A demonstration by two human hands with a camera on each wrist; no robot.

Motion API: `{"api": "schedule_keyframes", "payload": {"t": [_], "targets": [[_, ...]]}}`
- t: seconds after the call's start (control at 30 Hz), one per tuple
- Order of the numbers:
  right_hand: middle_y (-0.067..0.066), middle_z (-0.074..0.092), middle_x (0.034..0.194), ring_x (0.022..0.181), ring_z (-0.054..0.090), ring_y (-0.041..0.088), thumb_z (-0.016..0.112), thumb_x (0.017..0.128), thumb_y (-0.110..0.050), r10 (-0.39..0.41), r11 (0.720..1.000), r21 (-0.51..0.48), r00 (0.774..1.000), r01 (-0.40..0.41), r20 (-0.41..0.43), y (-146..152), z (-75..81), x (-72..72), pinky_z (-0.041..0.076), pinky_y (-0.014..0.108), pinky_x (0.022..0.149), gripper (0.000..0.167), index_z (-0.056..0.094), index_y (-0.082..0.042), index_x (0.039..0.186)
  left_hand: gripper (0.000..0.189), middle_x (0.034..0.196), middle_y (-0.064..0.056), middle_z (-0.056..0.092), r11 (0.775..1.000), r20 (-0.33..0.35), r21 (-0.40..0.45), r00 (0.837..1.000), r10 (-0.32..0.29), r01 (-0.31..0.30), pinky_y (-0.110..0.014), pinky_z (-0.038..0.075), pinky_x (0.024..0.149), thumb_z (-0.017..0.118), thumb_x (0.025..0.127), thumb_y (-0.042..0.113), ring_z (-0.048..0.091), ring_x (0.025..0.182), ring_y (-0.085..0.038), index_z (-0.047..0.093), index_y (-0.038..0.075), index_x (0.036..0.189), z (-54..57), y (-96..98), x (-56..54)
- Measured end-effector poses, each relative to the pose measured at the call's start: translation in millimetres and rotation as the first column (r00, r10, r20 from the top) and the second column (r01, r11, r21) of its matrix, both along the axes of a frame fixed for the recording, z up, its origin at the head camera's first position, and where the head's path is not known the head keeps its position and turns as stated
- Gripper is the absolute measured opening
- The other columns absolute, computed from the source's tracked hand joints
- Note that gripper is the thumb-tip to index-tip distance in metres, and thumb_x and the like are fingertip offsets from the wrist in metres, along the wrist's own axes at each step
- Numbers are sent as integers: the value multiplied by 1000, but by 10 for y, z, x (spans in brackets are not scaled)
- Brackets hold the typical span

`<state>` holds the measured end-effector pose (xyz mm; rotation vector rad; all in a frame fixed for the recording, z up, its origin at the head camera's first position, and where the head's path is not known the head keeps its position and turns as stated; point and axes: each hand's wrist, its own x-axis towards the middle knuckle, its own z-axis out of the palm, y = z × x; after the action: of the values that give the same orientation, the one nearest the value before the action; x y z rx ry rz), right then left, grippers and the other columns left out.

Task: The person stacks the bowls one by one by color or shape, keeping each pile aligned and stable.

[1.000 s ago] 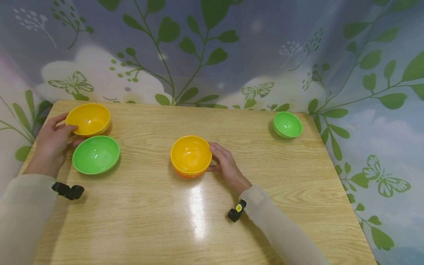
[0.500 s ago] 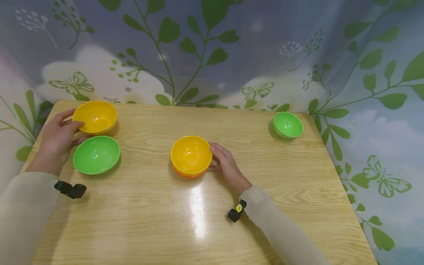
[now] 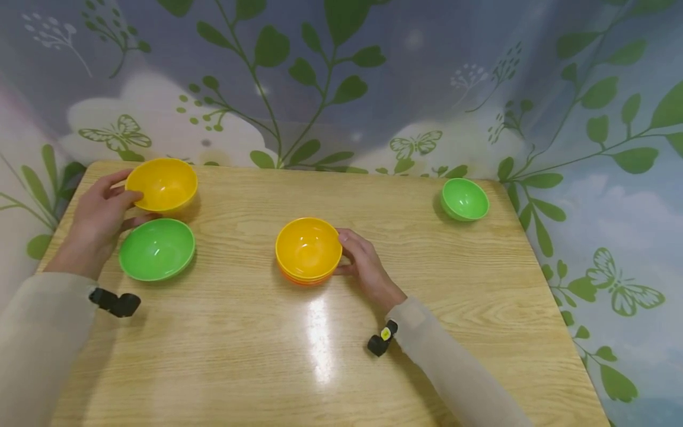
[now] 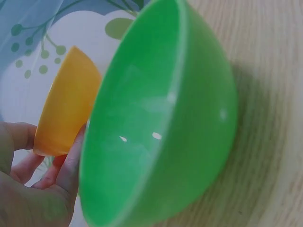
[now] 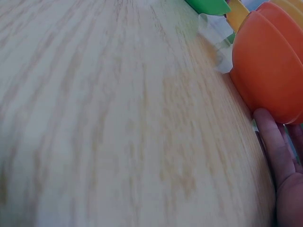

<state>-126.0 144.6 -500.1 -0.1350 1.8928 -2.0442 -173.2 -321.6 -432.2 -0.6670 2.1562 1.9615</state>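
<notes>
In the head view my left hand pinches the left rim of a yellow bowl, thumb inside it. The left wrist view shows this yellow bowl tilted, raised behind a large green bowl. That green bowl sits on the table just in front of the left hand. At the middle stands a stack with a yellow bowl on top. My right hand holds the stack's right side, thumb at the rim. Orange bowls form its lower part, fingertips against the lowest one.
A smaller green bowl stands near the back right corner of the wooden table. Behind and right of the table hangs a leaf-patterned cloth. Each sleeve carries a small black wrist camera.
My left hand has moved to the right and slightly up in the head view, carrying the yellow bowl with it. The right hand and the stack stay in place.
</notes>
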Motion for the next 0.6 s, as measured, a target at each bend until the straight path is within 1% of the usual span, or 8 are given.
{"api": "schedule_keyframes", "payload": {"t": [0.1, 0.2, 0.37, 0.6], "targets": [[17, 60, 151, 128, 66, 24, 44, 114, -41, -1, 1000, 4, 1000, 1, 2, -2, 5, 0, 70, 38, 85, 56, 58, -1, 151, 67, 124, 10, 50, 998, -24, 58, 1000, -18, 19, -23, 68, 81, 59, 113, 19, 59, 108, -10, 32, 30, 172, 53, 35, -14], [17, 59, 151, 129, 66, 24, 44, 113, -41, -6, 1000, 7, 1000, 6, 3, -3, 15, 2, 70, 39, 85, 57, 58, -1, 151, 68, 125, 9, 51, 997, -38, 70, 998, -42, 44, -25, 68, 82, 60, 112, 18, 60, 107, -10, 32, 29, 173, 99, 101, -22], [17, 59, 151, 128, 66, 22, 45, 112, -39, -15, 1000, -5, 1000, 16, 15, -11, 0, -2, 71, 38, 84, 57, 58, 1, 151, 68, 125, 11, 50, 996, -44, 19, 995, -90, 90, -25, 68, 82, 59, 113, 20, 60, 108, -9, 29, 26, 174, 144, 215, -20], [18, 59, 151, 130, 66, 23, 45, 113, -40, -10, 1000, -1, 1000, 10, 13, -2, -20, -9, 70, 36, 83, 57, 58, 0, 151, 68, 125, 12, 50, 990, -46, -36, 989, -138, 137, -25, 68, 83, 57, 114, 22, 61, 107, -9, 27, 24, 174, 141, 342, -14]]}}
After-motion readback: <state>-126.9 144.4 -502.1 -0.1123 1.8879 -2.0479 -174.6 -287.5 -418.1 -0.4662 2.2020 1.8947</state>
